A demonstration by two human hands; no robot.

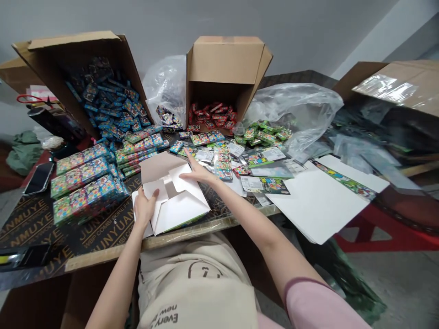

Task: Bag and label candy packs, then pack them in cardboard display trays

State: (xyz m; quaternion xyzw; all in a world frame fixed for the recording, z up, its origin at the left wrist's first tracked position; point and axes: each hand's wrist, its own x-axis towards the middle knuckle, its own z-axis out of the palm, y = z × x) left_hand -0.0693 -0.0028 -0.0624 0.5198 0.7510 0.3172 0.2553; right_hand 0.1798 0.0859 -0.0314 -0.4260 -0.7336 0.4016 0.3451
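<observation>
A white cardboard box (183, 212) with a colourful printed outer side stands at the table's front edge, its flaps partly folded over the opening. My left hand (145, 206) grips its left side, thumb on a flap and fingers around the outside. On the far right corner, my right hand (199, 172) has its thumb over another flap, index finger stretched forward, other fingers mostly hidden. Left of the box lie stacks of wrapped colourful packs (87, 201). More such packs (140, 148) are piled just behind it. A single upright-lying pack strip (222, 163) rests beyond my right hand.
Behind stand a carton of blue packets (113, 103) and a carton of red packets (214, 114). Green packets (264, 132) spill from a clear plastic bag (302, 105). Flat white box blanks (318, 210) overhang the table edge at right. A phone (39, 178) lies at left.
</observation>
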